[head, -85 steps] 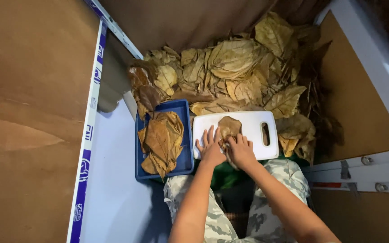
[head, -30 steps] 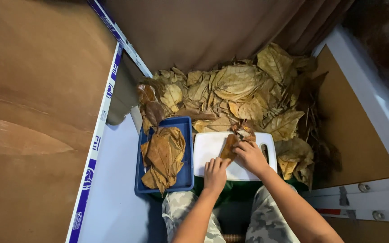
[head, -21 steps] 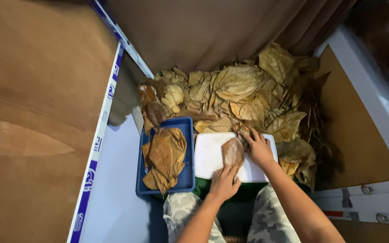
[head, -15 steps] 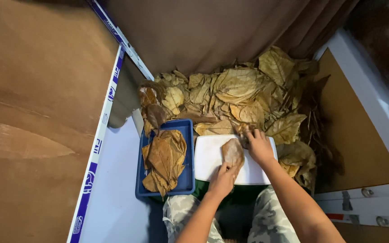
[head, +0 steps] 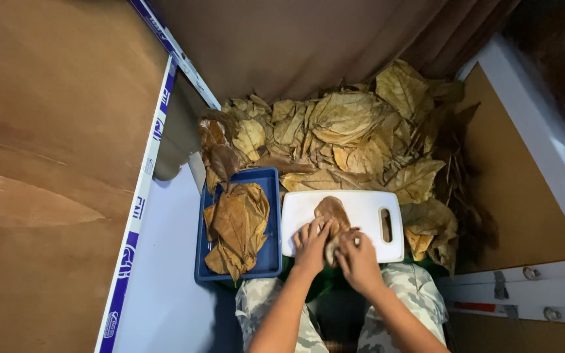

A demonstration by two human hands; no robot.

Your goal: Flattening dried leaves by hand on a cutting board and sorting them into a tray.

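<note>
Both hands, the left hand (head: 311, 239) and the right hand (head: 357, 255), press together on a dry brown leaf (head: 332, 212) lying on the white cutting board (head: 367, 212). Just left of the board, a blue tray (head: 268, 216) holds stacked brown leaves (head: 235, 225); beyond the board lies a heap of dry leaves (head: 344, 131).

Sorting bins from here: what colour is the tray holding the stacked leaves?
Blue tray, seen in the head view, left of the white cutting board.

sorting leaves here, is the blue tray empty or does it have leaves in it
Not empty: the blue tray holds a stack of dry brown leaves covering most of its floor.
</note>
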